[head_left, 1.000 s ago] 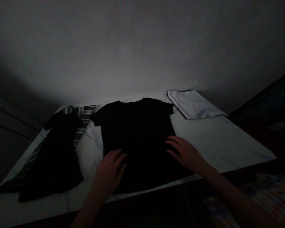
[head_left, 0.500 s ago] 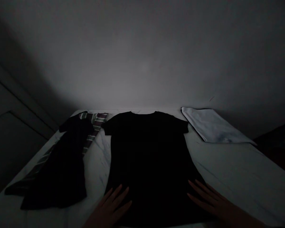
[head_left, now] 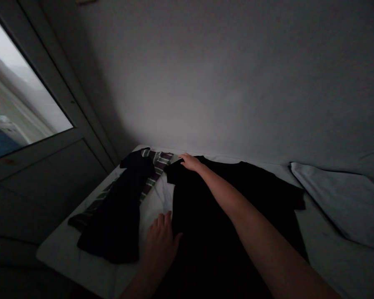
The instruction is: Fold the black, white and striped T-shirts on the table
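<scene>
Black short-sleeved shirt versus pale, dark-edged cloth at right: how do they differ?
The black short-sleeved shirt shows sleeves and a neckline; the pale, dark-edged cloth shows neither. The right hand is at the shirt's shoulder; the cloth is untouched. Both lie on the white marbled surface.

Dim, grainy, bright glass pane [head_left: 18, 87] at left, shadowed wall [head_left: 218, 83], black shirt [head_left: 205, 232] underexposed

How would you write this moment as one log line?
right hand: at left shoulder of black shirt | left hand: at its left edge | surface: white tabletop
</scene>
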A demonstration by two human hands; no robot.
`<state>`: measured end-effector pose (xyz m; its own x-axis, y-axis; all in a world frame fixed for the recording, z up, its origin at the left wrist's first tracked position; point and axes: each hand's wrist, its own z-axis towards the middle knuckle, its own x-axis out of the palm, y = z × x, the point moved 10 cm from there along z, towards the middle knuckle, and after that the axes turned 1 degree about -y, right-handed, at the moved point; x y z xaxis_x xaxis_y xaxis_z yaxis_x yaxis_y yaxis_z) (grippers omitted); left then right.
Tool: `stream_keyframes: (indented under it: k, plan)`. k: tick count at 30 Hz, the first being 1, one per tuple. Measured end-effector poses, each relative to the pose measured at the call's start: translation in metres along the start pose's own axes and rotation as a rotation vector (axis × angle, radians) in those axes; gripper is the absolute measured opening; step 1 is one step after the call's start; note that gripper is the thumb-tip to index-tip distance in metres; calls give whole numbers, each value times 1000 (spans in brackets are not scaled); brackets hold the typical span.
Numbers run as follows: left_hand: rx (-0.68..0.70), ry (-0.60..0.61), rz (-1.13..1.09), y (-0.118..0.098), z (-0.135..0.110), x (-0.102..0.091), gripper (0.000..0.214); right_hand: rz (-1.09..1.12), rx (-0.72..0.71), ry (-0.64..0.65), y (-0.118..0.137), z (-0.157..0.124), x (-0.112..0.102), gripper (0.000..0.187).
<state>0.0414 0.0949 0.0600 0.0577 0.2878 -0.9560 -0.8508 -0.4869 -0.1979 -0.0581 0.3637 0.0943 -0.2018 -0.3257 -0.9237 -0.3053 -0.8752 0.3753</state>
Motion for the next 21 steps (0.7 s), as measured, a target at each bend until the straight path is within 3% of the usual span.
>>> stream_keyframes:
  k: [5,11,16,19,21]
  plan:
    - [42,121,-8,10,-41,7,50,38,-125,120,25,39,31,45]
    - [2,161,-55,14,-63,5,41,42,-85,63,15,33,43,34]
    - [22,42,-101,-5,-58,-15,38,119,-89,-65,8,-14,30,31]
    - [106,-30,-175,-19,-57,-27,34,210,-129,-86,3,-66,9,20]
    - [162,-33,-234,-27,-58,-28,29,208,-83,-106,-8,-109,-10,12]
